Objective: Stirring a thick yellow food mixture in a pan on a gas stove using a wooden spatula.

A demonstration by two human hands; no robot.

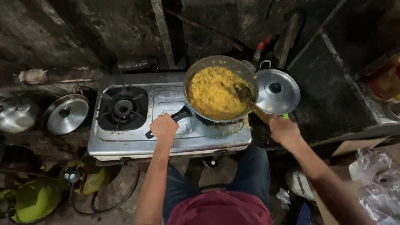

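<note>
A frying pan (pixel 196 68) full of yellow crumbly food (pixel 212 93) sits on the right burner of a two-burner steel stove (pixel 166 141). My left hand (pixel 163 127) is closed around the pan's black handle (pixel 181 114). My right hand (pixel 283 129) grips a wooden spatula (pixel 250 102) whose blade lies in the food at the pan's right side.
The stove's left burner (pixel 123 108) is bare. A steel lid (pixel 277 91) lies right of the pan, another lid (pixel 66 114) left of the stove beside a kettle (pixel 14 114). Green gas cylinders (pixel 35 200) with a hose stand lower left. Plastic bags (pixel 377 175) lie lower right.
</note>
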